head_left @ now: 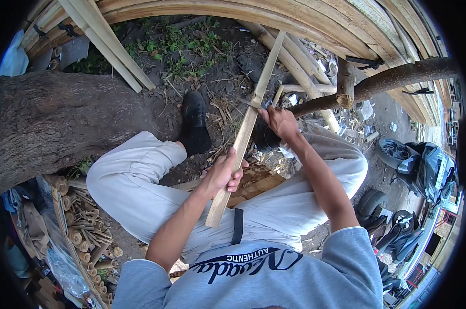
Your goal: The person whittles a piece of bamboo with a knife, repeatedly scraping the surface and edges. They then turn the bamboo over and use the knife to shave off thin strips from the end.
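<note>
A long, pale bamboo strip (247, 127) runs slantwise from my lap up past my feet. My left hand (224, 174) is closed around its lower part, with the fingers wrapped over the edge. Higher up, my right hand (280, 122) grips a knife, its handle mostly hidden in the fist. The thin dark knife blade (250, 103) lies across the strip and touches it.
A thick tree trunk (63, 123) lies at left, and a rough branch (392, 82) stretches in from the right. Bamboo poles (300, 62) and long bamboo slats (315, 18) are ahead. Cut bamboo pieces (83, 226) are stacked lower left; motorbikes (423, 165) stand at right.
</note>
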Demonstrator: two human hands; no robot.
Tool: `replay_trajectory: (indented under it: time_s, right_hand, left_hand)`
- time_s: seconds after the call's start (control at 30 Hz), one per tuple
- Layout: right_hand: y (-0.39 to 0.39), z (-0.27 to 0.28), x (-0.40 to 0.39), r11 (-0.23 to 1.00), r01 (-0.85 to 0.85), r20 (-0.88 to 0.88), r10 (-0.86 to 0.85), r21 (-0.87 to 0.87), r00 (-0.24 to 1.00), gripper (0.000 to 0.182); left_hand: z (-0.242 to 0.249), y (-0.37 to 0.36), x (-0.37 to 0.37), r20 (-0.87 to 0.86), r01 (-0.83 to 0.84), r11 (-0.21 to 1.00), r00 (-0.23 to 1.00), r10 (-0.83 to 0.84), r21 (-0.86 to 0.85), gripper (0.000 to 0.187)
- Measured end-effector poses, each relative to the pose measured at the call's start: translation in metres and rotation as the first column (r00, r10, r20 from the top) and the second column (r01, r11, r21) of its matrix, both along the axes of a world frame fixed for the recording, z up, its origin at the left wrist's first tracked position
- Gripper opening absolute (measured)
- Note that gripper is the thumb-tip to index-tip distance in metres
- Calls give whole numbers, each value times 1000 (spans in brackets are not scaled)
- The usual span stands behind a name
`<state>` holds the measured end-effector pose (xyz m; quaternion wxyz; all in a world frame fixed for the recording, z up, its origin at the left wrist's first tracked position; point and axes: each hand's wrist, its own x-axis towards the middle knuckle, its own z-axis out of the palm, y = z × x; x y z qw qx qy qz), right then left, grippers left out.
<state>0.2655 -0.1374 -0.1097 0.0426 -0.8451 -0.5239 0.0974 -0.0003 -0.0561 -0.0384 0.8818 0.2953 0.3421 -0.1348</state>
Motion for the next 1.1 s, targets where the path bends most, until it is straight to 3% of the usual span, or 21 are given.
replay_trajectory:
  time_s: [0.27,0.33,0.5,0.6,0.67,0.7,0.77,0.8,0.87,1.0,1.03,1.1]
  right_hand:
    - [6,-24,21,995,-57,62,51,88,997,49]
    - [13,-33,39,977,212,23,-213,31,977,52]
    - [13,-32,43,960,271,45,-274,67,961,51]
    - [14,-9,12,975,188,34,-193,116,981,49]
    - [8,4,-6,987,-46,29,42,151,999,45]
    - [4,5,-10,988,-44,27,40,150,999,45]
    - [-3,7,-10,926,-255,92,238,277,967,43]
    - [-3,6,-5,928,-253,92,236,273,967,43]
    - [6,2,11,985,-123,61,116,119,991,43]
    - [24,-9,25,1000,18,4,-18,-12,1000,51]
    - [30,-13,40,977,195,12,-195,-92,981,54]
    - [21,-27,66,995,88,81,-85,-37,993,53]
  left_hand:
    - [9,10,3,-48,34,999,998,-32,32,64]
    - [20,5,4,-77,45,999,996,-43,26,65]
    - [19,13,-1,-67,54,998,996,-52,32,66]
    - [28,16,1,-66,32,999,997,-31,8,66]
    - [29,16,-3,-70,21,1000,997,-21,-8,66]
    - [30,15,-6,-69,8,1000,998,-10,-26,66]
    - [30,12,-11,-75,21,1000,997,-21,6,66]
    - [29,12,-12,-82,35,999,996,-32,39,66]
    - [26,10,-11,-88,40,997,996,-34,70,66]
    - [20,13,-8,-134,80,982,989,-58,170,65]
    - [22,9,-7,-134,81,982,989,-58,170,65]
    - [26,0,-9,-142,60,986,989,-38,155,64]
